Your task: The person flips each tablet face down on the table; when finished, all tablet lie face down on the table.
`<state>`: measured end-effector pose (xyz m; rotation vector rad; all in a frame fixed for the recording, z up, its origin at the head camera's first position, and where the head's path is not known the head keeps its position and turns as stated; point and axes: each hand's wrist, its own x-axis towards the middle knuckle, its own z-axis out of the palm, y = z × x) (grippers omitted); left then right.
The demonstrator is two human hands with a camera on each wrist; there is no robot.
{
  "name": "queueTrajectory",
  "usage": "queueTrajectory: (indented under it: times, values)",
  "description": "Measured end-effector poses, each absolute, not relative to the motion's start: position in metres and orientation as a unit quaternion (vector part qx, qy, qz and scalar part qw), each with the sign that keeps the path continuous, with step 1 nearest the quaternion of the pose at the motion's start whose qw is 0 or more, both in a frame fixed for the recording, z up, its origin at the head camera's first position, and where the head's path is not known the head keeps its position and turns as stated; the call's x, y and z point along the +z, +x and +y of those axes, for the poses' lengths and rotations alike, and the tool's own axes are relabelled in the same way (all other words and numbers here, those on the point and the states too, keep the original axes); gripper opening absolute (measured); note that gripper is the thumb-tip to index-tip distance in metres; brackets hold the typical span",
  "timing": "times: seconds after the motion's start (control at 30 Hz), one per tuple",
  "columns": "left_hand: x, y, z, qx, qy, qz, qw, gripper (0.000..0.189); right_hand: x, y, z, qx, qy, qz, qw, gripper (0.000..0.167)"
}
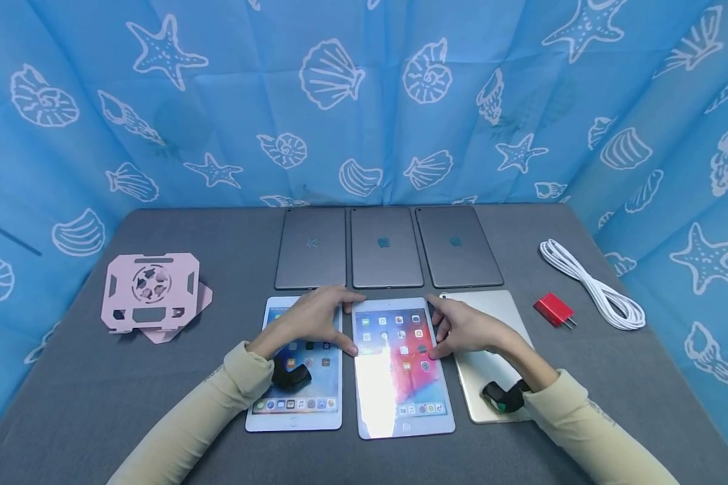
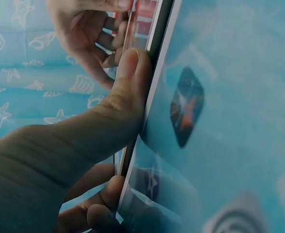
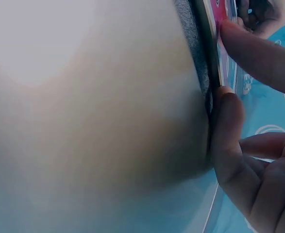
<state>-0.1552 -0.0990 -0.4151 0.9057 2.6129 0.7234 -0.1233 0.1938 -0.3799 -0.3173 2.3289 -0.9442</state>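
A white-framed tablet [image 1: 421,391] with a lit screen of app icons lies in the middle of the front row. My left hand [image 1: 318,315] holds its left edge, thumb at the side and fingers by the upper left corner. On the opposite edge, my right hand [image 1: 467,327] grips it with thumb and fingers near the upper right corner. Under the left wrist lies another lit tablet [image 1: 306,374] with a blue screen. A gold tablet [image 1: 472,370], back up, lies beneath the right hand. In the right wrist view the right thumb [image 3: 254,51] overlaps the screen's edge.
Three dark grey tablets [image 1: 387,249] lie back up in a row behind. A pink cut-out stand [image 1: 182,279] sits at left. On the right are a red plug adapter [image 1: 553,308] and a coiled white cable [image 1: 600,289]. A blue shell-patterned curtain [image 1: 382,121] borders the grey table [image 1: 218,222].
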Motion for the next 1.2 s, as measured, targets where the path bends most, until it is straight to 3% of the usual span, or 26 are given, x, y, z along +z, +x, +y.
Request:
queueTrajectory:
  times: [0.27,0.53,0.77,1.2]
  values:
    - [-0.413,-0.154,-0.095,0.255,0.302,0.909,0.135,0.095,-0.382,-0.126,0.2,-0.384,-0.113,0.863,0.309,0.113]
    - [-0.411,-0.153,-0.092,0.254,0.273,0.916,0.147,0.094,-0.385,-0.125,0.208,-0.442,-0.131,0.838,0.291,0.102]
    - [-0.411,-0.153,-0.092,0.253,0.264,0.919,0.149,0.095,-0.382,-0.121,0.217,-0.536,-0.102,0.768,0.335,0.107]
    - [-0.411,-0.149,-0.094,0.257,0.259,0.92,0.145,0.094,-0.378,-0.116,0.225,-0.575,-0.133,0.735,0.334,0.104]
